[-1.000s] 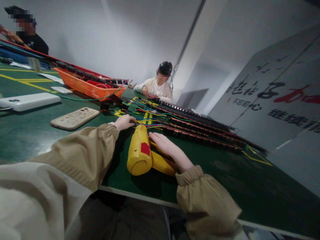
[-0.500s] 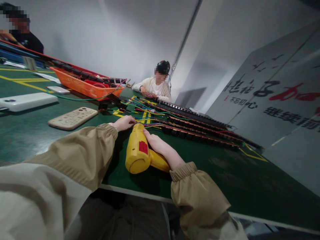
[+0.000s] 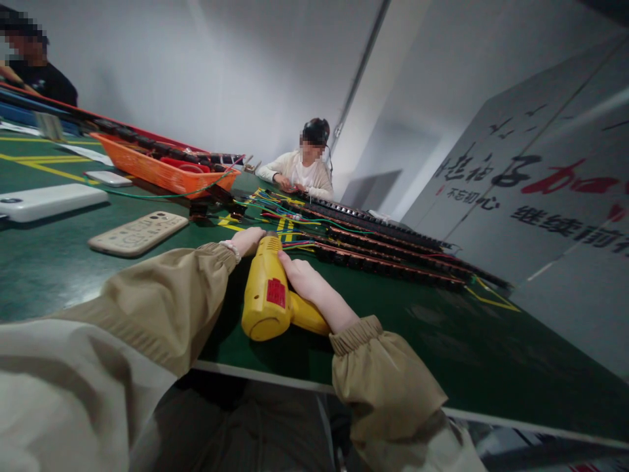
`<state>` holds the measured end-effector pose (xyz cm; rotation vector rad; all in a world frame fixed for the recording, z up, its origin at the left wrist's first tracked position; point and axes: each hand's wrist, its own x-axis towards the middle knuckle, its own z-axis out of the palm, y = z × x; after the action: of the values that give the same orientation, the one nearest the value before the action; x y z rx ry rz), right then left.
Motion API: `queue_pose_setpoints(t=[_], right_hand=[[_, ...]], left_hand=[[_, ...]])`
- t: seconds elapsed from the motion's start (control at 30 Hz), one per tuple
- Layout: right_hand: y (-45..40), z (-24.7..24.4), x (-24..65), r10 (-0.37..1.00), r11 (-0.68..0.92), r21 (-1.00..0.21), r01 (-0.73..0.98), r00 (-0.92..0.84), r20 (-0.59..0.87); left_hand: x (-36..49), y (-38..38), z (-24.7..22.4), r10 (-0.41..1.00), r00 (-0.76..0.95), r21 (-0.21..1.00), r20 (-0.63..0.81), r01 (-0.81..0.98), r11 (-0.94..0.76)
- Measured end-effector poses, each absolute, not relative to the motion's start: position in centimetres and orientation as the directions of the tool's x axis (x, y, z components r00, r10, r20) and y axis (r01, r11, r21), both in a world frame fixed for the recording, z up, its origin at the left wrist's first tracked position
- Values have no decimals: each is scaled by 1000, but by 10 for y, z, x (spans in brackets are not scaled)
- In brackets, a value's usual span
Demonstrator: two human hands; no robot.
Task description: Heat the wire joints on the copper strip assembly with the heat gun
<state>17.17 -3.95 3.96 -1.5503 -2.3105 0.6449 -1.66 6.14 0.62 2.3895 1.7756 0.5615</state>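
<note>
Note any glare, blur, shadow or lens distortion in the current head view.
Head view: pale glare on the green table at left; dark shadow under the yellow heat gun; wall unevenly lit; wall lettering soft and slanted, horizon tilted; sleeves look stretched towards the frame's edges.

a green table (image 3: 472,357) stands before a pale grey wall (image 3: 206,72) and a slanted lettered panel (image 3: 535,170).

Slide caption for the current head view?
Right hand on a yellow heat gun, left hand near its nozzle, colored wires beyond.
</note>
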Motion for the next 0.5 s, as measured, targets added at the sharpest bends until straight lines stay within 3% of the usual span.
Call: queue_pose_setpoints(t=[0.27, 0.37, 0.5], right_hand=[[-34, 38, 171, 921, 335, -501, 798, -389, -5], [-24, 34, 176, 913, 336, -553, 763, -408, -9], [-13, 30, 184, 909, 331, -620, 711, -416, 9]], left_hand=[[-27, 77, -15, 910, 161, 407, 383, 855, -322], [-29, 82, -18, 910, 144, 510, 390, 789, -343], [-26, 81, -17, 851, 115, 572, 512, 693, -438]])
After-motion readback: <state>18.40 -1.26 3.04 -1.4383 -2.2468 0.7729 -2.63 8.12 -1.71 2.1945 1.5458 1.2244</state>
